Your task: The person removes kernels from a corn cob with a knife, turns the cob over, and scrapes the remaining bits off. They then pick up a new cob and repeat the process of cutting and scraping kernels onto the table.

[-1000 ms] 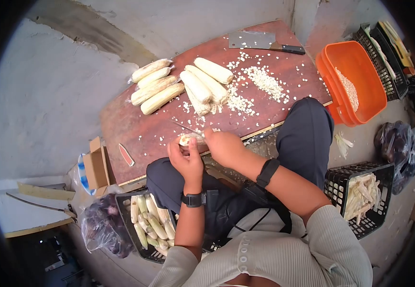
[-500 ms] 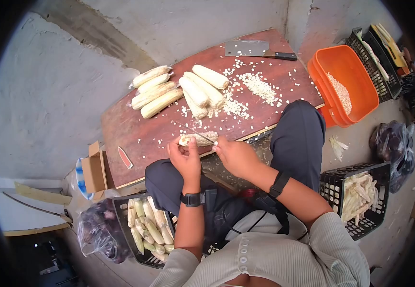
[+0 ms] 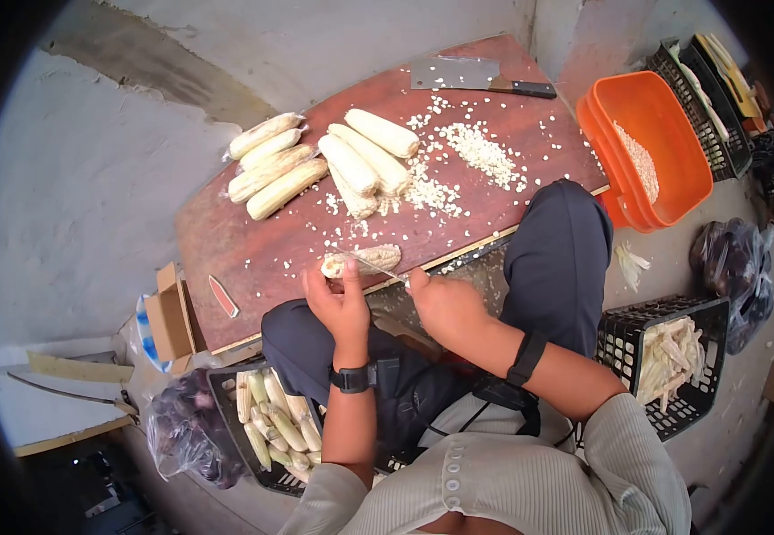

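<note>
My left hand (image 3: 340,308) is closed around the left end of a pale corn cob (image 3: 376,259), held low over the near edge of the table. My right hand (image 3: 451,308) grips a thin-bladed knife (image 3: 390,273), its handle hidden in my fist. The blade points left and lies across the cob's near side; whether it touches cannot be made out. Beyond the cob are a pile of bare corn ears (image 3: 371,165) and several plastic-wrapped ears (image 3: 278,169). Loose kernels (image 3: 480,153) are scattered around the pile and to its right.
A cleaver (image 3: 454,74) lies at the table's (image 3: 253,267) far edge, a red-and-white blade-shaped item (image 3: 224,296) at its left. An orange bucket (image 3: 703,169) with kernels stands right. Below are crates of corn ears (image 3: 280,419) and husks (image 3: 667,366), plus a cardboard box (image 3: 173,321).
My right hand has shifted slightly right and down with the knife, away from the cob's end. The left hand still holds the cob. The view has moved a little.
</note>
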`<control>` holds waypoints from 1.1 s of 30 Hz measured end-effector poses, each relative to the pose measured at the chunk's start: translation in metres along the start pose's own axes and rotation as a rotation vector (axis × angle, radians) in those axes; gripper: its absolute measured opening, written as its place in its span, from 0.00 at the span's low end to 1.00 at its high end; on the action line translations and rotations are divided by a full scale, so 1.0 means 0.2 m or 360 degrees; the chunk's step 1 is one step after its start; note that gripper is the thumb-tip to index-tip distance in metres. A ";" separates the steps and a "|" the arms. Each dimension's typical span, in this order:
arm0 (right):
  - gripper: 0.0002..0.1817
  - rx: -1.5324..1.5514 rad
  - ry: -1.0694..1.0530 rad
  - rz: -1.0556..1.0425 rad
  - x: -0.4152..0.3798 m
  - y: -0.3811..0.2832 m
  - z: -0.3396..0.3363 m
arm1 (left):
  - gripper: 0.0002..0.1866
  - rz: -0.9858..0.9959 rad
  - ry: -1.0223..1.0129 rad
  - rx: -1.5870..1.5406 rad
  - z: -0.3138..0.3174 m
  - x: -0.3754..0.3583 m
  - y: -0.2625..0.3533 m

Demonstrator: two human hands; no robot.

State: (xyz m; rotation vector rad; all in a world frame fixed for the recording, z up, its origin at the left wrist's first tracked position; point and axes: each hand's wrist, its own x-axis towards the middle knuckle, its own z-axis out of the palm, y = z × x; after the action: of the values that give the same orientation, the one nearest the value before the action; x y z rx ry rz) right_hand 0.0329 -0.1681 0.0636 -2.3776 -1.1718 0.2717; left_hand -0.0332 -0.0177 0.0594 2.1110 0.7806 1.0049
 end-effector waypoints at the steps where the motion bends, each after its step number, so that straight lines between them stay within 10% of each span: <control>1: 0.08 -0.0030 -0.0016 0.0017 0.01 -0.01 0.00 | 0.13 -0.0009 -0.0010 0.0000 0.00 0.00 0.00; 17: 0.09 0.0350 -0.0421 0.0095 0.32 -0.12 -0.02 | 0.13 -0.0011 -0.0051 0.0083 0.00 -0.01 0.02; 33: 0.12 0.0725 0.0056 0.0172 0.16 0.07 -0.01 | 0.15 -0.0388 -0.0029 -0.0566 0.03 -0.04 -0.08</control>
State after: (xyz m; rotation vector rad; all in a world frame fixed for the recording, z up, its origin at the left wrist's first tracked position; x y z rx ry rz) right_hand 0.0620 -0.1508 0.0591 -2.0346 -0.8558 0.4753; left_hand -0.0368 -0.0169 0.0414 1.6762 0.7653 0.9146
